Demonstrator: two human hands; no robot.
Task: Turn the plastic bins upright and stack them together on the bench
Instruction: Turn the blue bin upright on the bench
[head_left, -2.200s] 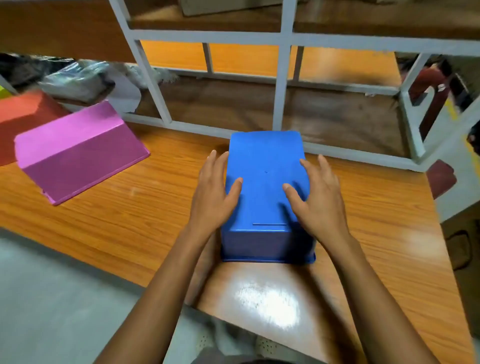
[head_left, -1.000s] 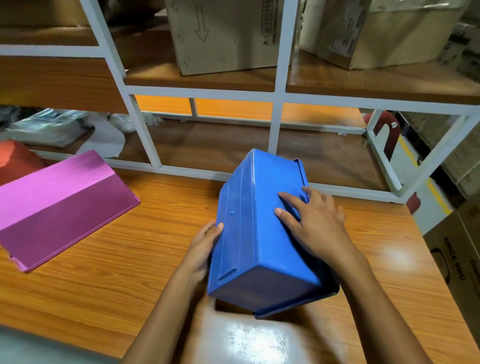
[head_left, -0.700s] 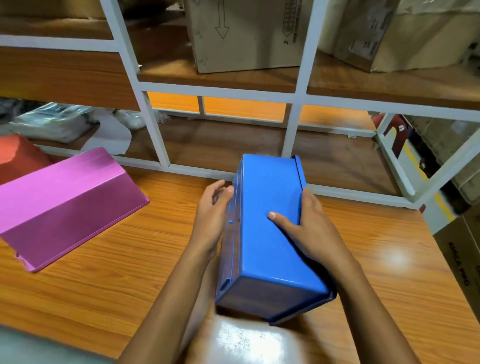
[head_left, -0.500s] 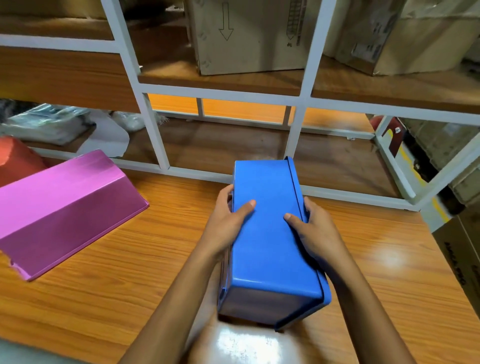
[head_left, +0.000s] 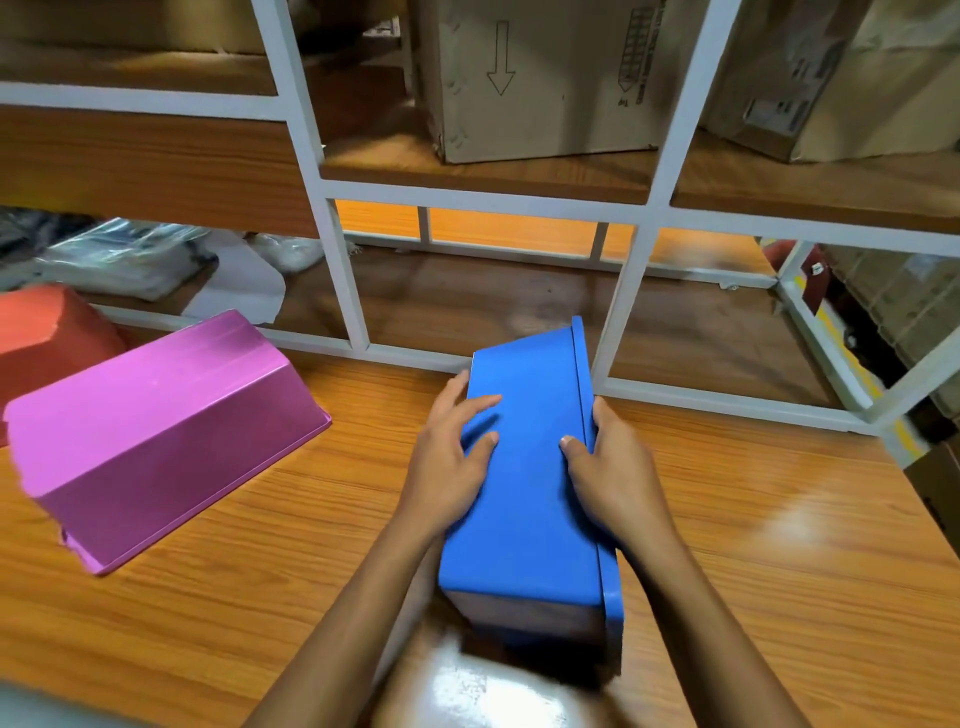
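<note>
A blue plastic bin (head_left: 530, 499) is turned onto its side over the middle of the wooden bench (head_left: 753, 545), one long wall facing up and its rim along the right edge. My left hand (head_left: 449, 467) grips its left side with fingers spread over the top wall. My right hand (head_left: 613, 478) holds the rim on the right. The bin's open mouth faces right and is hidden from me. A magenta bin (head_left: 150, 431) lies upside down at the left. Behind it a red bin (head_left: 47, 332) also sits upside down, cut off by the frame edge.
A white metal shelf frame (head_left: 337, 249) rises along the bench's far edge. Cardboard boxes (head_left: 540, 78) stand on the upper shelf. Plastic-wrapped bundles (head_left: 124, 254) lie on the lower shelf at the left. The bench's right end (head_left: 904, 467) drops to the floor.
The blue bin was upside down flat on the bench; both hands lifted it and rolled it onto its side, rim now to the right. The magenta and red bins have stayed put.
</note>
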